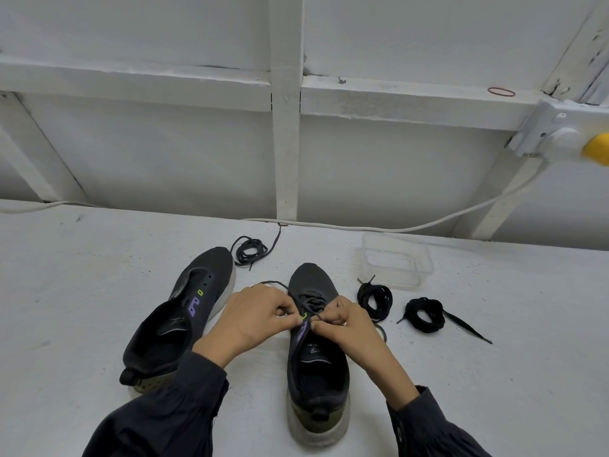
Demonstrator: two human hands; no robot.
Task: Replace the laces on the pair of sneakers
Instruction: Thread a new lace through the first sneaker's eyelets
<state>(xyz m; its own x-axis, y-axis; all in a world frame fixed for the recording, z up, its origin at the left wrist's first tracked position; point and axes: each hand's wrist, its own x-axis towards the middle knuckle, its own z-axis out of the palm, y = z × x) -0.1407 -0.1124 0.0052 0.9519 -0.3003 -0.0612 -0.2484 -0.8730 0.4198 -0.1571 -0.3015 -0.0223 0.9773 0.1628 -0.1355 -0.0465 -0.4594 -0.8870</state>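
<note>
Head view. The dark grey knit sneaker with a pale sole point(316, 357) stands upright on the white painted surface point(494, 374). Its long axis runs straight away from you, toe far, heel nearest your sleeves. Your left hand point(257, 316) and right hand point(342, 319) meet over the upper eyelets, by the green mark on the tongue. The fingers of both are curled and pinch the thin dark grey lace point(309, 303). The lace crosses the forefoot just beyond your knuckles and loops out past your left hand. The grip sits about mid-length of the shoe, toe ahead of it, collar behind. The second dark sneaker point(184, 318), unlaced, leans on its side to the left, toe pointing away and slightly right. A loose coil of dark lace point(248, 250) lies just past that toe. To the right lie one black lace bundle point(375, 300) near the shoe, another black lace bundle point(425, 315) farther out, and a clear plastic tub point(395, 262) behind them.
</note>
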